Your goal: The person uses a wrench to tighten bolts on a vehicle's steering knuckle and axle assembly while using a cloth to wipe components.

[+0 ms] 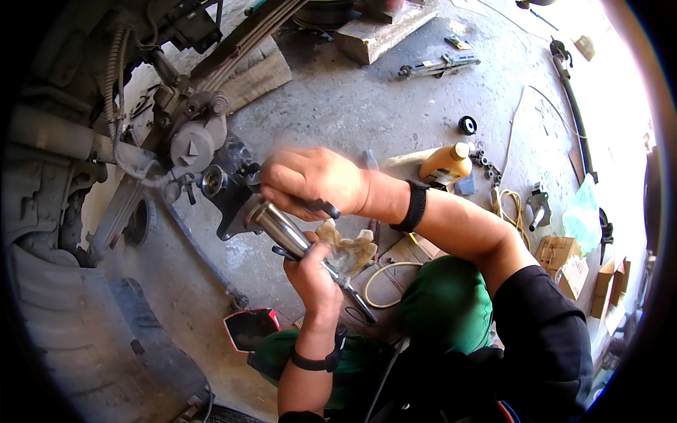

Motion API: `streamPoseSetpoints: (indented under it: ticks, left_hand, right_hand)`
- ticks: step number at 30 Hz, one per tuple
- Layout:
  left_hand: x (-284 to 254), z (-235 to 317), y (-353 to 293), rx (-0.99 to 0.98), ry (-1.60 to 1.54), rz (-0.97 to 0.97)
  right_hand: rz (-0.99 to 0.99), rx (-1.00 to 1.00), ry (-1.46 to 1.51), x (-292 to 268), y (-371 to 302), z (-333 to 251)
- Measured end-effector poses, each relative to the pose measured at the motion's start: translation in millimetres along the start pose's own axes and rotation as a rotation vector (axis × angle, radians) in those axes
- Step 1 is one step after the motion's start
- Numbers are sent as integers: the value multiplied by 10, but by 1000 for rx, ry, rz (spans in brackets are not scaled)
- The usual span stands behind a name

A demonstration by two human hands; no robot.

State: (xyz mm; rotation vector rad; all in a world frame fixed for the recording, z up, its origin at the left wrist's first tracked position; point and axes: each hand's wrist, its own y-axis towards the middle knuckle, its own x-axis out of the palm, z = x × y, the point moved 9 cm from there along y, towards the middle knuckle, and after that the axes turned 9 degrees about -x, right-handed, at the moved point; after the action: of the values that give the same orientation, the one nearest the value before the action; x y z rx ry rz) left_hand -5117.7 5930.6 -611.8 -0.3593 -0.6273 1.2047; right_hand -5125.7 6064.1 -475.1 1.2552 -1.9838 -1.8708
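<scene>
A shiny metal cylinder [280,227] slants down to the right from a dark bracket-like metal part [238,204] at the vehicle's underside. My left hand [314,278] is closed around its lower, narrower stretch, with the thumb on top. A short black piece [284,252] pokes out beside that thumb, and a slim dark-tipped end [361,307] shows below the hand. Just above the cylinder, my right hand [310,178] is curled into a slightly blurred fist. A dark curved end [324,208] sticks out under it; the rest of that object is hidden. Stained work gloves [345,248] lie beyond my left hand.
Vehicle axle parts [192,148] and hoses fill the left side. On the concrete floor are a yellow-orange bottle [446,166], a scissor-like metal jack [438,65], wooden blocks [384,32], a red-edged box [252,330], cardboard boxes [557,257] and a pale plastic bag [582,215].
</scene>
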Motion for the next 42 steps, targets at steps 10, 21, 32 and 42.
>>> streamPoseSetpoints:
  ticks: [10, 21, 32, 42]
  left_hand:
    - [4, -1, -5, 23, -41, -2]
    - [-39, -43, 8, -3, -37, -3]
    - [-23, 11, -7, 13, -4, 13]
    - [-13, -13, 0, 2, -18, 6]
  right_hand:
    - [-53, -74, 7, 47, -159, -120]
    - [-697, 766, 128, 942, 1006, 1336]
    - [-39, 503, -27, -62, 412, 671]
    - [11, 58, 37, -25, -77, -44]
